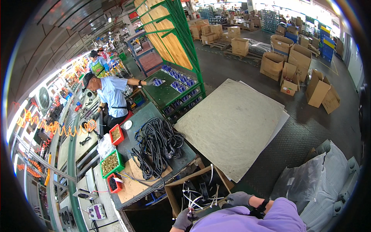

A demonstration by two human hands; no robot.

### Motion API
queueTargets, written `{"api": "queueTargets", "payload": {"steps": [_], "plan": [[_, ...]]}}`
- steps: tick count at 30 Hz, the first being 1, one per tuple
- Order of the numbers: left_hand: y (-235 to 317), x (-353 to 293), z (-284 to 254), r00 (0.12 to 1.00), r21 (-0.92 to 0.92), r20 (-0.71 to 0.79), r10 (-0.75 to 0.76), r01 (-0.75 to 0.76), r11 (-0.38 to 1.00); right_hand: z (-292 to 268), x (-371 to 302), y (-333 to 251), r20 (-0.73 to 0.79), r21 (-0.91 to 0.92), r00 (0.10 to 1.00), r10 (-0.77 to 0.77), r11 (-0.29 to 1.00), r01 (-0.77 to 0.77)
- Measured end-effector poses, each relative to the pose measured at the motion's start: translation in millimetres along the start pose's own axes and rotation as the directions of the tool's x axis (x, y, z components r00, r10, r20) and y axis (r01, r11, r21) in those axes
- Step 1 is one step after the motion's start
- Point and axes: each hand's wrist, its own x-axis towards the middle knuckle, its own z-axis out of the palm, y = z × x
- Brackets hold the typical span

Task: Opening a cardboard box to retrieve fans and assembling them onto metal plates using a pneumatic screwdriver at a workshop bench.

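My left hand (182, 218), in a grey glove, is closed on a bunch of white cable ties (192, 201) at the lower middle. My right hand (238, 198), also grey-gloved, rests over the near corner of an open cardboard box (172, 195) with its fingers curled; I cannot see anything in it. The box holds black cables (203, 190) with white ties sticking up. Both purple sleeves enter from the lower edge.
A heap of black power cords (156, 143) lies on a dark worktable (181, 158), beside red and green bins of small parts (110, 163). A large flat board (232, 123) lies on the floor to the right. A person in a blue shirt (112, 94) reaches toward a green rack (185, 42). Grey bags (317, 178) sit at right.
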Motion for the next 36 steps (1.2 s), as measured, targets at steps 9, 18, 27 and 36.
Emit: {"api": "queueTargets", "payload": {"steps": [9,18,27,36], "plan": [[1,-4,4,0.999,0.018,-0.034,0.003,-0.002,1.000,7,1,2,-0.077,0.040,0.995,-0.059,0.997,0.062],[4,-16,15,0.995,-0.043,-0.094,0.024,-0.028,0.999,5,1,-5,-0.061,-0.001,0.998,0.007,1.000,-0.007],[7,-19,10,1.000,-0.059,0.001,-0.028,0.028,0.998,4,3,-12,-0.050,-0.003,0.999,0.019,1.000,-0.019],[11,-28,26,0.998,-0.038,-0.057,-0.040,0.038,0.999,9,9,-12,-0.056,0.036,0.998,-0.031,0.999,0.033]]}}
